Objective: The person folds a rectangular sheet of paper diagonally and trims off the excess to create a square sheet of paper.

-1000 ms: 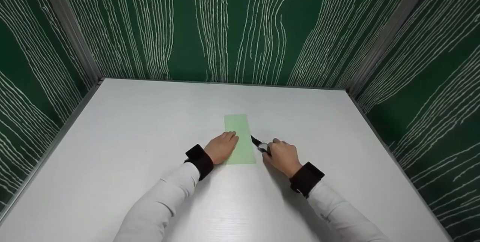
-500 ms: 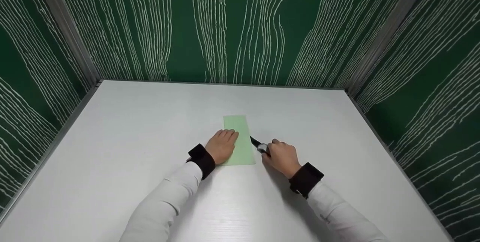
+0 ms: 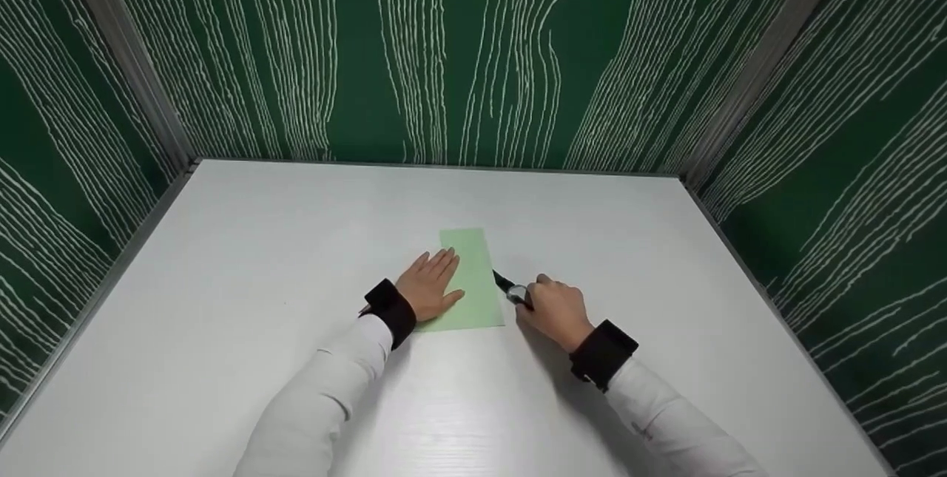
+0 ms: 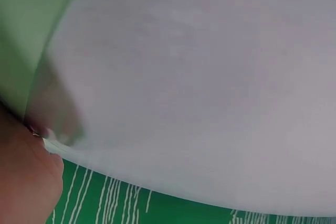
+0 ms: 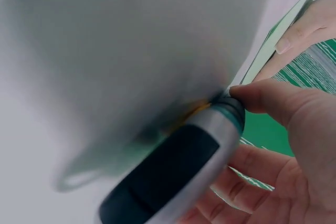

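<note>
A light green sheet of paper (image 3: 475,292), longer than wide, lies near the middle of the white table (image 3: 296,218). My left hand (image 3: 431,287) rests flat across its left side, fingers straight and thumb spread out to the right. In the left wrist view the paper (image 4: 31,19) shows at top left above part of the hand (image 4: 26,179). Beside the paper's right edge, my right hand (image 3: 555,307) grips a black-and-grey tool (image 3: 518,293) whose narrow black front end meets that edge. Close up in the right wrist view, the tool (image 5: 163,166) has a rounded grey body with a dark panel.
Green panels with white wavy lines (image 3: 385,107) stand behind and at both sides of the table, joined by grey posts (image 3: 755,70). Black bands with camera blocks (image 3: 604,353) sit on both wrists.
My left hand has shifted slightly left, with its thumb spreading out over the paper. The lower left corner of the paper now shows farther left. The right hand and tool stay nearly still.
</note>
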### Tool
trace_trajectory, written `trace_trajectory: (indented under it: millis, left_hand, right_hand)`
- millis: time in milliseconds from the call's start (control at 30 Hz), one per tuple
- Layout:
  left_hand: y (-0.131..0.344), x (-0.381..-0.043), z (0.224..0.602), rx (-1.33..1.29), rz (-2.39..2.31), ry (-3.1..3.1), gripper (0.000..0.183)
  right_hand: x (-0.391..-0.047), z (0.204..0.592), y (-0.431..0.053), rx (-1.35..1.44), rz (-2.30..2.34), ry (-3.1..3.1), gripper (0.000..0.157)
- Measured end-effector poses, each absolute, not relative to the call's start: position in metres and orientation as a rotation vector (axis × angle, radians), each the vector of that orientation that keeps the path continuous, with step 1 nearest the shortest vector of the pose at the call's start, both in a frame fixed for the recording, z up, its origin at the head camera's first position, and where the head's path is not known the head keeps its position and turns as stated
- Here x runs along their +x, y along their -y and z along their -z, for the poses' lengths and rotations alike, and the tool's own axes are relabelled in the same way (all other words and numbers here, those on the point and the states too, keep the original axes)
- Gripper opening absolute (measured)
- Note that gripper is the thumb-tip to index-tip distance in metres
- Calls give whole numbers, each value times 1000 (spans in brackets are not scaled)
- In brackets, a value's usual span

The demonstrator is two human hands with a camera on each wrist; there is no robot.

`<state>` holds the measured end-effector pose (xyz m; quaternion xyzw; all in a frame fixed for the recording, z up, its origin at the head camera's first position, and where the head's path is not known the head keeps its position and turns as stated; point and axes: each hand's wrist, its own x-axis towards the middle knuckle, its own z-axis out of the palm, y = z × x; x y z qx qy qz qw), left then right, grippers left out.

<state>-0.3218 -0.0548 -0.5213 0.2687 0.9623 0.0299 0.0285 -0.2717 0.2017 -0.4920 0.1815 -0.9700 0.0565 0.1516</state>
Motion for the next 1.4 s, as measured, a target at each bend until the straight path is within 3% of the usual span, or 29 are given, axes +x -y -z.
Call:
trace_trajectory:
  millis: [733,1400]
  left_hand:
    - [66,-308,523,999,-133,-2914,73]
    - [66,-303,519,1027,-207,-2919,71]
  right_hand:
    - [-242,492,-200,557,-224,2775,43]
    - [-267,492,-194,494,-239,2809,43]
